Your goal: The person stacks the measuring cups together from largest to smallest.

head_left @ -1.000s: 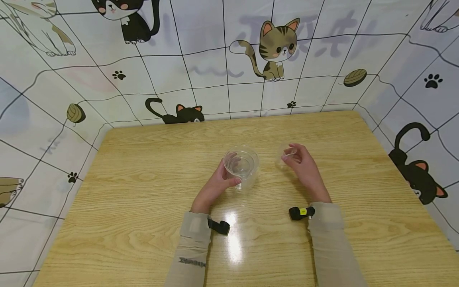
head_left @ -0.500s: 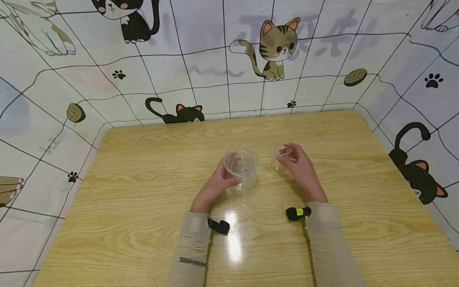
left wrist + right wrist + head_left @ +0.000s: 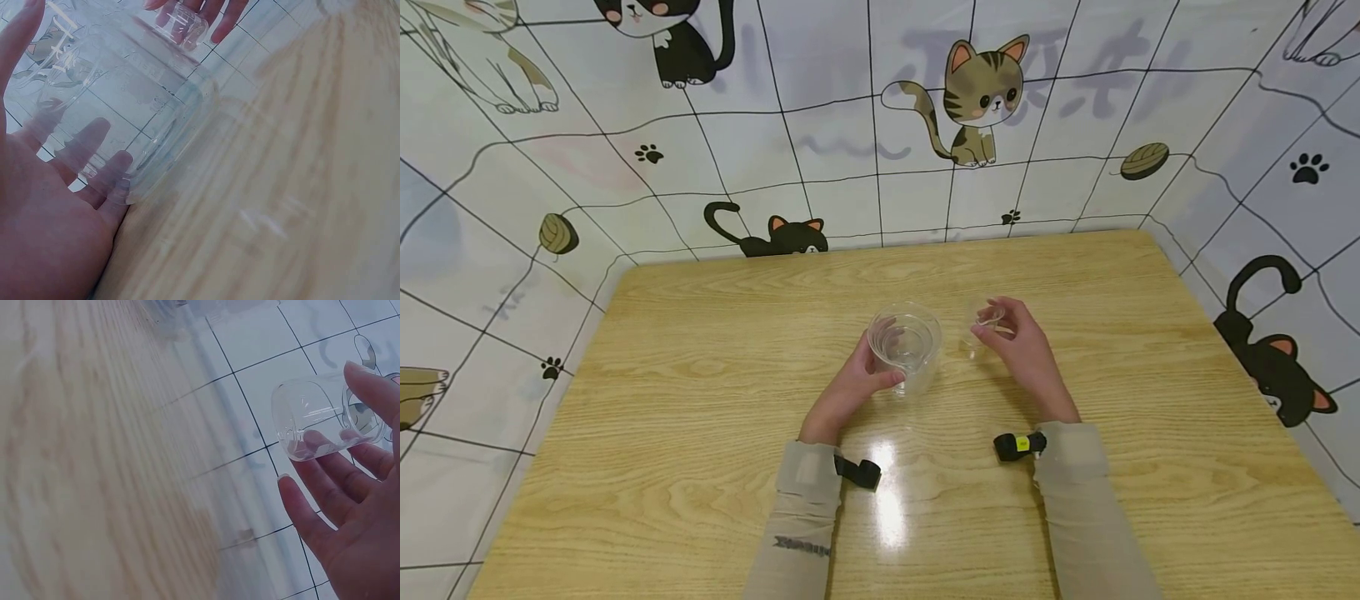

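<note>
A large clear beaker [image 3: 907, 342] with printed markings stands upright on the table, left of centre. My left hand [image 3: 853, 379] grips its side, thumb at the front and fingers round the back; in the left wrist view the fingers [image 3: 94, 137] show through the wall of the beaker [image 3: 144, 94]. To its right, my right hand [image 3: 1024, 354] pinches a small clear beaker [image 3: 976, 327] near the rim. The right wrist view has this small beaker [image 3: 312, 415] raised off the table, between thumb and fingers. A gap separates the two beakers. Whether either holds liquid, I cannot tell.
The wooden table [image 3: 700, 400] spreads out on all sides of the hands. Its back edge meets a white cloth wall [image 3: 835, 150] printed with cats and grid lines, and similar walls flank it. A light reflection [image 3: 890, 508] shines between the forearms.
My right hand has moved left with the small beaker, bringing it nearer the large one. The left hand and the large beaker have stayed in place.
</note>
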The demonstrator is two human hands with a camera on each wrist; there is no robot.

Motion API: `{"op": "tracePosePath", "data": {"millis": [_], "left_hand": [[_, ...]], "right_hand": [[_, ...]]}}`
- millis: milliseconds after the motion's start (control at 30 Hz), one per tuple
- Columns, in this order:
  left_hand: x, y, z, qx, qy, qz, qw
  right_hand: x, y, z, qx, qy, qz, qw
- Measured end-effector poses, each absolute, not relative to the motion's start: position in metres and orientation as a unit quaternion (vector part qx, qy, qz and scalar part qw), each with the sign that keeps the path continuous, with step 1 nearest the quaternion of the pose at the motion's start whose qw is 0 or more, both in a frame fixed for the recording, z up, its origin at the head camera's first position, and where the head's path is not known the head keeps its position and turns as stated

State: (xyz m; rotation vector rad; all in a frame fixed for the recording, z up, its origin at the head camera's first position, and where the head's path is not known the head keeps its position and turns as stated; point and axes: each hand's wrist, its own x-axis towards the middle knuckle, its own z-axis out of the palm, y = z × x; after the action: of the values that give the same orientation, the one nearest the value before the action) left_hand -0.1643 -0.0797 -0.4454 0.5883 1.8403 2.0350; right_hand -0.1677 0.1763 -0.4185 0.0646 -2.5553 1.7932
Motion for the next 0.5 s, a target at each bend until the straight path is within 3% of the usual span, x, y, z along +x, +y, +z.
{"op": "tracePosePath", "data": {"millis": [500], "left_hand": [[-0.165, -0.08, -0.446, 0.213, 0.64, 0.719, 0.167]], "right_hand": [[-0.164, 0.17, -0.404, 0.045, -0.812, 0.581, 0.023]]}}
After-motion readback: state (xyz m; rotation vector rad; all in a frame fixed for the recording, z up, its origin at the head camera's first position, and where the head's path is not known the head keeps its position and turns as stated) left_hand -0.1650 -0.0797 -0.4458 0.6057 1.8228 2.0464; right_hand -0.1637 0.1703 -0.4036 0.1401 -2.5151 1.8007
